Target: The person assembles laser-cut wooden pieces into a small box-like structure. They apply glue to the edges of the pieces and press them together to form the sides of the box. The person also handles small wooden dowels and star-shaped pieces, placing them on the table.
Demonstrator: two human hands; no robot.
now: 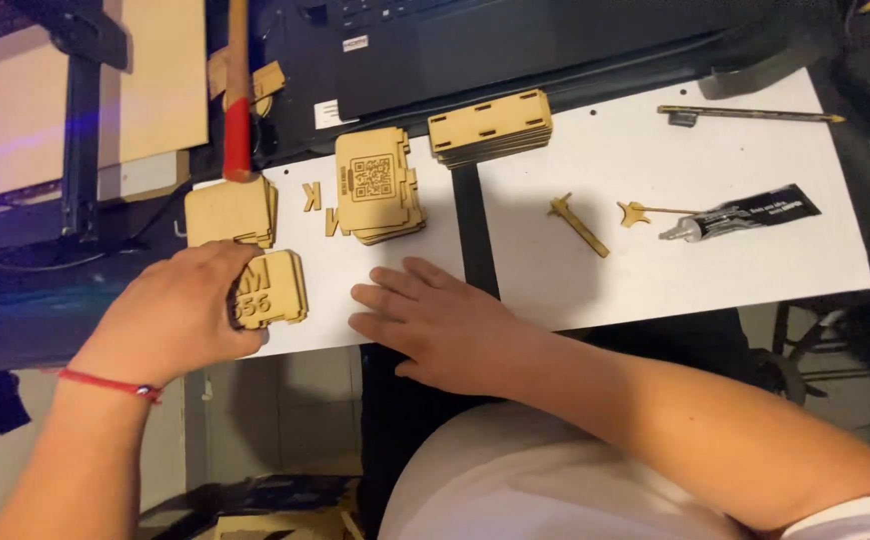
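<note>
1. A single head-worn camera looks steeply down from above the person's own chest onto a dark desk [475,215] covered by white sheets of paper [655,190].
2. The view faces forward, away from the body: both forearms enter from the bottom edge, while a laptop [475,40] lies along the top edge.
3. The lens sits close, at arm's reach, with the left hand [180,315] and right hand [435,320] filling the lower middle.
4. No second view shares the scene.
</note>
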